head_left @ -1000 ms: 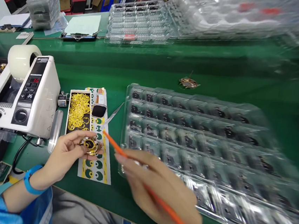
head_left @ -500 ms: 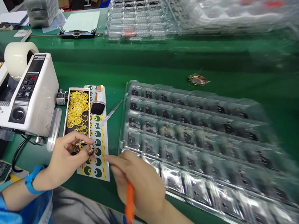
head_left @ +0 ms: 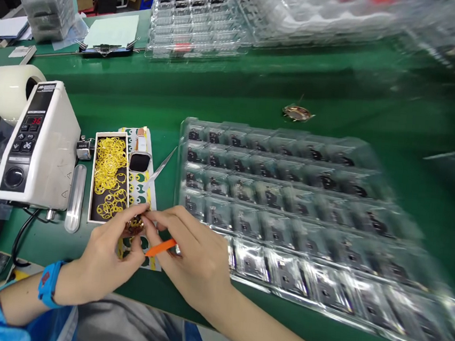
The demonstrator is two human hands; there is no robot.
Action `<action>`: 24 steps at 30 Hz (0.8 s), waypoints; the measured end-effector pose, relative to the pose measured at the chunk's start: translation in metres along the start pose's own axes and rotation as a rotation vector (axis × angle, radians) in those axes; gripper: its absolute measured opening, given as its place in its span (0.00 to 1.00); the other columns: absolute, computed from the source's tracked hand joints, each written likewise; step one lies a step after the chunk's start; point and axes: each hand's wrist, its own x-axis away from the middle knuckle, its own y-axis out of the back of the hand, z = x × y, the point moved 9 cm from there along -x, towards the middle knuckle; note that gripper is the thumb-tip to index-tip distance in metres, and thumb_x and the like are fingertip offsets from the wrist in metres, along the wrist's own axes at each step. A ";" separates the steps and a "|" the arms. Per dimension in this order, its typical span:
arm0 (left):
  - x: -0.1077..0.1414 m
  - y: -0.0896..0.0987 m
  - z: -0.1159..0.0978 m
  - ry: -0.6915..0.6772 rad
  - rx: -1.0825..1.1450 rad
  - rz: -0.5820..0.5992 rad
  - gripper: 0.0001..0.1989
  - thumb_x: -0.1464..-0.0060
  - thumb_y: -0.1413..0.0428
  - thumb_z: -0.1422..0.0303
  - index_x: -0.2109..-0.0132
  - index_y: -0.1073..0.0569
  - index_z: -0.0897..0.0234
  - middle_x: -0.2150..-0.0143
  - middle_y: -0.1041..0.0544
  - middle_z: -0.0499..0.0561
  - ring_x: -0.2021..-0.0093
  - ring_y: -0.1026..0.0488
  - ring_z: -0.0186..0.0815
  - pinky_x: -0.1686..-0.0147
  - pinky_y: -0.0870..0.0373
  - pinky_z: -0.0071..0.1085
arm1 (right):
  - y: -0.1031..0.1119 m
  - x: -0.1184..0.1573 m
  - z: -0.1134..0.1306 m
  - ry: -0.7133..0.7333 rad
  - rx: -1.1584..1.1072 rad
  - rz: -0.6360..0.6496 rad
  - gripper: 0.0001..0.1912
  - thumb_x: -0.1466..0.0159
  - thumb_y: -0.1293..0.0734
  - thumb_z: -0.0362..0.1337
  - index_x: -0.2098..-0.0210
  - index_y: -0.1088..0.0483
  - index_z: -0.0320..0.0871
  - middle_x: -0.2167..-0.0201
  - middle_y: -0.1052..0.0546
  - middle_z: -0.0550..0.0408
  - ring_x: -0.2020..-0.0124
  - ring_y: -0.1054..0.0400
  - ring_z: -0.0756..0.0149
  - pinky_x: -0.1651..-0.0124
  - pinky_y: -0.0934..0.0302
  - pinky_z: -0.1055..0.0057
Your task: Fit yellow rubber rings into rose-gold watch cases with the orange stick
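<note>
My left hand (head_left: 109, 255) pinches a small round gold-and-brown metal part (head_left: 135, 225), partly hidden by the fingers. My right hand (head_left: 197, 258) meets it there, its thumb and index fingertips at the part's edge. An orange pointed stick (head_left: 161, 247) is tucked in the right hand and points left; its other end is hidden. Beneath both hands lies a sheet of green and yellow stickers (head_left: 127, 242). Just beyond the left hand, a white-rimmed box (head_left: 92, 189) holds many thin yellow rings (head_left: 109, 164).
A white tape dispenser (head_left: 32, 146) stands at left, beside a clear plastic strip (head_left: 75, 199). A dark square-faced watch-like item (head_left: 140, 162) and a pointed blade-like strip (head_left: 160, 167) rest by the stickers. A large clear compartment tray (head_left: 181, 160) of black parts spreads right; another round part (head_left: 297, 113) lies behind it.
My right hand has moved left and up to the metal part. The orange stick has swung from hanging downward to pointing left. The view has shifted slightly right.
</note>
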 end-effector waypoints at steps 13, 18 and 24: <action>-0.004 0.020 0.016 0.105 0.127 -0.155 0.21 0.42 0.47 0.79 0.43 0.32 0.61 0.45 0.24 0.55 0.47 0.24 0.40 0.51 0.23 0.30 | -0.009 -0.008 -0.009 -0.248 -0.666 0.208 0.09 0.39 0.38 0.26 0.74 0.37 0.43 0.80 0.36 0.62 0.80 0.41 0.75 0.79 0.47 0.78; 0.006 0.062 0.001 -0.037 0.225 -0.587 0.19 0.40 0.45 0.78 0.44 0.32 0.60 0.47 0.23 0.53 0.47 0.25 0.40 0.48 0.23 0.33 | -0.015 -0.009 -0.010 -0.181 -0.444 0.147 0.09 0.34 0.38 0.30 0.71 0.35 0.43 0.80 0.37 0.63 0.81 0.42 0.75 0.79 0.48 0.77; 0.007 0.063 0.003 0.004 0.278 -0.577 0.18 0.41 0.43 0.76 0.44 0.31 0.61 0.48 0.22 0.54 0.47 0.24 0.42 0.50 0.22 0.32 | -0.037 -0.004 0.008 0.099 0.006 0.210 0.15 0.30 0.47 0.28 0.65 0.30 0.38 0.75 0.28 0.54 0.77 0.34 0.69 0.76 0.42 0.73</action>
